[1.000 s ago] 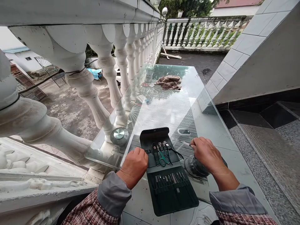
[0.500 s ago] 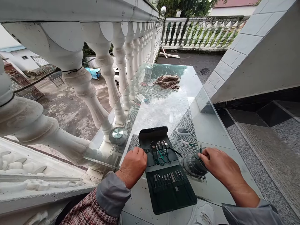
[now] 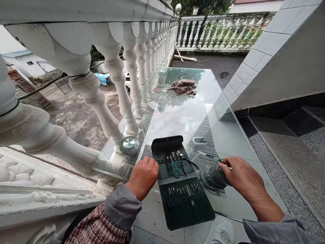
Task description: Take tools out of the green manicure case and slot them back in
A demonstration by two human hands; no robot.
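Note:
An unfolded dark green manicure case (image 3: 186,211) tilts over the glass table. My left hand (image 3: 144,177) is closed on its left edge. Across its upper panel sit green-handled scissors (image 3: 176,171), nail clippers (image 3: 180,161) and a black-handled tool (image 3: 168,162). A row of slim metal tools (image 3: 184,191) is tucked into the lower panel. To the right of the case, my right hand (image 3: 242,178) pinches a small slim tool (image 3: 219,159). Only its narrow tip shows above the fingers; its kind I cannot tell.
The glass table top (image 3: 236,145) bears a crumpled brown cloth (image 3: 183,87), a white-and-grey oval item (image 3: 199,140) and a green-and-white slim item (image 3: 206,154). White balusters (image 3: 114,73) line the left. Steps (image 3: 286,149) lie at the right, a white shoe (image 3: 220,232) below.
The view has shifted slightly. The small tool in my right hand has tilted, with less of its tip showing. My left hand keeps its hold on the case.

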